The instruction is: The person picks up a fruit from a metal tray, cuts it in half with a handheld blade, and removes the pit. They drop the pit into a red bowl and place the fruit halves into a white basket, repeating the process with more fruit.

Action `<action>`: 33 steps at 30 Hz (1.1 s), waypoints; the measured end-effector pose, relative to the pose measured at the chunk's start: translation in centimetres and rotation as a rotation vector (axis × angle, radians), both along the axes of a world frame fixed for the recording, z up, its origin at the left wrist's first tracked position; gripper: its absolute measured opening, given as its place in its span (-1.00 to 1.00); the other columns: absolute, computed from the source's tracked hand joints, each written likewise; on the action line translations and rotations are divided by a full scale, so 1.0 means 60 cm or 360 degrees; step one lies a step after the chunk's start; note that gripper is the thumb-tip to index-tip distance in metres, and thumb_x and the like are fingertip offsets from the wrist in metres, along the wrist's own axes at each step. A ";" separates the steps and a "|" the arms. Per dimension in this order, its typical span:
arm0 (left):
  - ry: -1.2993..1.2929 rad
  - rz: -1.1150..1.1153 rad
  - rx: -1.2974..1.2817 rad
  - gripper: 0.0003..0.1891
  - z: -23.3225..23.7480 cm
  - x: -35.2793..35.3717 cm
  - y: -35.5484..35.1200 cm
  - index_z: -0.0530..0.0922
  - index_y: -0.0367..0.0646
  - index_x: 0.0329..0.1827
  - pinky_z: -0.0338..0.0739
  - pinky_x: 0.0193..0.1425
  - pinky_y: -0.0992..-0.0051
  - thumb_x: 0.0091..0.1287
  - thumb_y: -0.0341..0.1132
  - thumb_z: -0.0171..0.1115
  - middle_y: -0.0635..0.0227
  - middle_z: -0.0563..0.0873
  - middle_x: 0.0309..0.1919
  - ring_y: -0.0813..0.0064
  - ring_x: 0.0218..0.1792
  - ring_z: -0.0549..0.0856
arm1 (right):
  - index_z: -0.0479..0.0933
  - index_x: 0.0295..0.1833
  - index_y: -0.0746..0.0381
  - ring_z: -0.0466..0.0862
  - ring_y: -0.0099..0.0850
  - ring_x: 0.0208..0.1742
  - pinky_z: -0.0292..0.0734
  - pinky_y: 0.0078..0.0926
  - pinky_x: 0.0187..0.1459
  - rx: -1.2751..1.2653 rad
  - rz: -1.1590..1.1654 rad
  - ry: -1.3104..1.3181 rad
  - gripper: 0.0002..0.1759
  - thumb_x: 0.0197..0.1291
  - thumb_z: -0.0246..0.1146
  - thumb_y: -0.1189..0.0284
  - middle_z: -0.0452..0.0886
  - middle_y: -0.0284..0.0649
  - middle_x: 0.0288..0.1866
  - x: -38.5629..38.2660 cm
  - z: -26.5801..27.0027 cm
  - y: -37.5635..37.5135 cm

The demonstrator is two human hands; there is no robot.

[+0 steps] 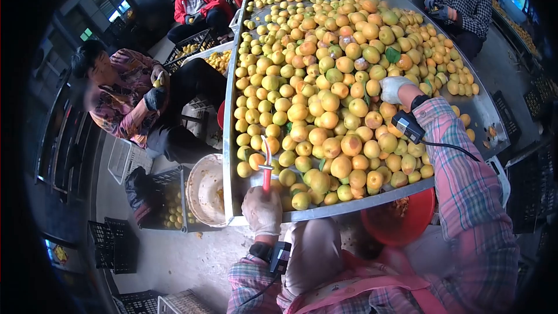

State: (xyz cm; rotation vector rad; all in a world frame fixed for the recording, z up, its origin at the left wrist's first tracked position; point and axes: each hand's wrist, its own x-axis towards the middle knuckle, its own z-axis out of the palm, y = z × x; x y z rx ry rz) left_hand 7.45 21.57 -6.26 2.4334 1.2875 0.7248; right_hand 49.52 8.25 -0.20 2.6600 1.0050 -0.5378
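My left hand (263, 209), in a pale knit glove, is closed round the red handle of a small knife (267, 167) at the table's front left corner. The knife's thin curved blade points up and away over the fruit. My right hand (396, 89), gloved too, reaches far out and touches the heap of yellow-orange apricots (349, 113). Its fingers are mostly hidden against the fruit, so whether it grips one does not show. The apricots, some with green leaves among them, lie on a metal table (229, 139) with a raised rim.
A white bucket (204, 189) stands left of the table, and a red basin (401, 218) sits below its front edge. Dark crates (168, 203) are on the floor. Co-workers sit along both sides, one in a patterned top (125, 93) at left, another in a checked shirt (462, 0) at right.
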 end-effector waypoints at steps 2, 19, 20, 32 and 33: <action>0.0032 0.0004 -0.0034 -0.76 -0.001 0.000 0.002 0.55 -0.25 -0.49 0.48 -0.20 0.07 0.15 -0.24 0.30 0.04 0.63 -0.41 -0.06 -0.32 0.62 | 0.58 0.19 0.08 0.62 -0.15 0.19 0.53 -0.20 0.16 0.0351 -0.0035 0.0021 -0.58 0.20 0.13 0.32 0.65 -0.12 0.15 -0.004 -0.004 -0.025; 0.0031 0.0027 0.0082 -0.78 -0.004 -0.004 -0.006 0.61 -0.23 -0.43 0.50 -0.18 0.08 0.17 -0.22 0.30 0.07 0.64 -0.41 -0.03 -0.30 0.64 | 0.39 0.33 0.31 0.67 -0.40 -0.02 0.63 -0.50 -0.09 0.2653 -0.0263 0.2570 -0.56 0.34 0.11 0.60 0.58 -0.23 0.04 -0.280 0.051 -0.163; 0.0020 0.0056 0.0075 -0.78 -0.004 -0.003 -0.007 0.61 -0.22 -0.43 0.50 -0.18 0.08 0.16 -0.22 0.30 0.07 0.64 -0.41 -0.02 -0.30 0.64 | 0.39 0.34 0.30 0.67 -0.40 -0.02 0.63 -0.51 -0.09 0.2702 -0.0301 0.2713 -0.57 0.36 0.11 0.59 0.59 -0.22 0.04 -0.310 0.055 -0.162; 0.0020 0.0053 0.0112 -0.74 -0.019 -0.009 0.002 0.65 -0.19 -0.41 0.53 -0.19 0.09 0.12 -0.14 0.30 0.06 0.67 -0.42 -0.01 -0.31 0.67 | 0.35 0.39 0.16 0.60 -0.48 -0.12 0.62 -0.57 -0.14 0.2463 -0.1046 0.3798 -0.53 0.50 0.03 0.17 0.53 -0.24 -0.11 -0.529 0.099 -0.140; 0.0026 0.0057 0.0104 -0.75 -0.016 -0.010 0.000 0.65 -0.18 -0.41 0.53 -0.19 0.09 0.12 -0.14 0.30 0.06 0.67 -0.43 -0.01 -0.31 0.67 | 0.36 0.36 0.16 0.55 -0.53 -0.21 0.53 -0.62 -0.24 0.2413 -0.1107 0.3748 -0.53 0.51 0.00 0.12 0.51 -0.28 -0.20 -0.538 0.108 -0.137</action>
